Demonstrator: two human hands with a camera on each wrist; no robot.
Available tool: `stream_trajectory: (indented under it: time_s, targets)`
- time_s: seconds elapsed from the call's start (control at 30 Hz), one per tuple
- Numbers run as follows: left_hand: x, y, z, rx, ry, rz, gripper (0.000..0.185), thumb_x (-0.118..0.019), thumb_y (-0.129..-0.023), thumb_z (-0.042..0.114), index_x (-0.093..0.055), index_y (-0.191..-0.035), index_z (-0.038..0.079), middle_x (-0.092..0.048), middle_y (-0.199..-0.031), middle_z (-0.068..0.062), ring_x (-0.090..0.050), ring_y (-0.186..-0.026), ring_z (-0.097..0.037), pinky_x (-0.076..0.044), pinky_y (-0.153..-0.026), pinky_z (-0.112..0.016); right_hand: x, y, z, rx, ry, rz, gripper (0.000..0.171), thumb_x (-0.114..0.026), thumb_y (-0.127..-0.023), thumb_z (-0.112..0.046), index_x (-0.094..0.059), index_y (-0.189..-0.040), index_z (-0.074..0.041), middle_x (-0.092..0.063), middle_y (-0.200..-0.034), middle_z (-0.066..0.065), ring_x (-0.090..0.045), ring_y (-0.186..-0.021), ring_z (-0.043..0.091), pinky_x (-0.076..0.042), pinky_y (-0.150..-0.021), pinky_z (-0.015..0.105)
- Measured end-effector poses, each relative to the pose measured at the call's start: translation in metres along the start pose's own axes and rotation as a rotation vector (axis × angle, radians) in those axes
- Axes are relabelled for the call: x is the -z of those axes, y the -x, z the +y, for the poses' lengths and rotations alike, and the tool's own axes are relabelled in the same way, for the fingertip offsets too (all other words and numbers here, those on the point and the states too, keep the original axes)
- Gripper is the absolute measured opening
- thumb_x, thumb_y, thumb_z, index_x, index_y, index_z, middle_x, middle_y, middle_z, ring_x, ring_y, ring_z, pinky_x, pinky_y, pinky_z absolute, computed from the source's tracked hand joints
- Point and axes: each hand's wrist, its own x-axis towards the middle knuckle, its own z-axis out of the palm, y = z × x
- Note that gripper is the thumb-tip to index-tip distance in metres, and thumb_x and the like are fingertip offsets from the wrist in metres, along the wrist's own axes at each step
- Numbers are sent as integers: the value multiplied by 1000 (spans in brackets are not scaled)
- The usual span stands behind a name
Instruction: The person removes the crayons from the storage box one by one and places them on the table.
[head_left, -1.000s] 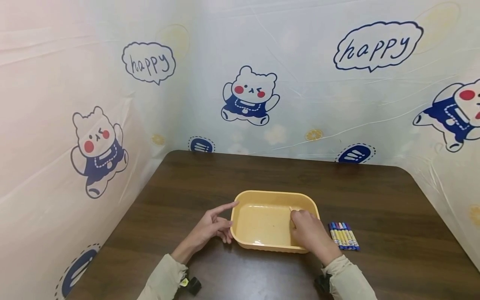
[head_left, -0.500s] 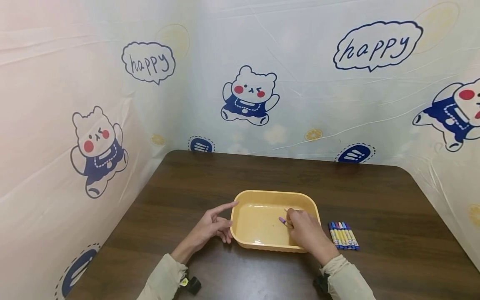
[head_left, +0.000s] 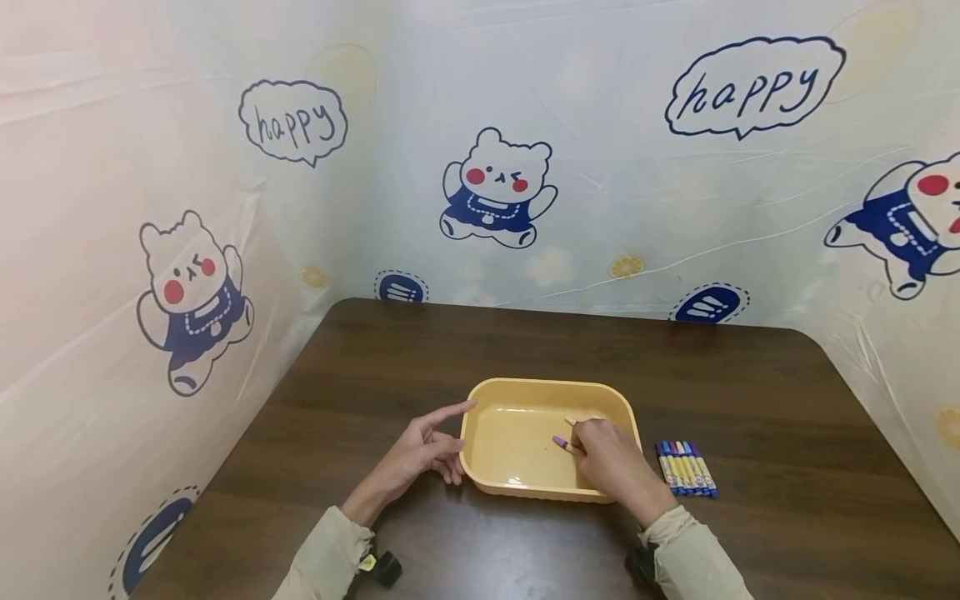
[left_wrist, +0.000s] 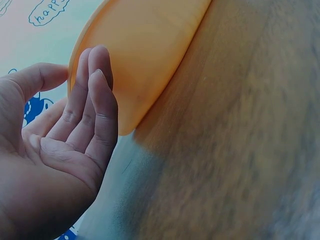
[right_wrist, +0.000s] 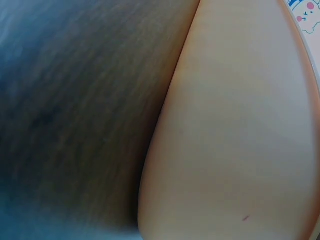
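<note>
A: Head view. A yellow tray is recorded near the middle of the brown table. The right hand is seen inside the tray's right half, fingers curled round a purple-capped marker; the cap points left, low over the tray floor. A row of markers lies on the table just right of the tray.

B: And the left hand?

A: Held at the tray's left wall, fingers relaxed, index finger extended along the rim; nothing is gripped.

B: Left wrist view?

A: The left hand is shown flat, straight fingertips touching the tray's outer wall.

B: Right wrist view?

A: Only the tray's outer wall and table are visible, blurred; hand and marker are not shown.

B: Handling judgement?

A: The marker is judged light, stiff and smooth, likely to roll; the mid-barrel is best pinched. The tray is judged light, rigid plastic, apt to slide, so bracing at the wall is sensible.
</note>
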Motion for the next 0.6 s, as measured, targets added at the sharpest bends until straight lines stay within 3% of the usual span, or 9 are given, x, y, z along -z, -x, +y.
stream_trajectory:
  time_s: [0.6]
  targets:
    - [-1, 1, 4, 2, -7, 4, 61, -57, -98, 1, -32, -154, 3, -70, -75, -17, -68, -60, -20, -61, -57, -36, 3, 1, 0, -10, -2, -10, 23, -73, -80, 1, -61, -67, -13, -49, -66, -3, -43, -61, 14, -37, -53, 29]
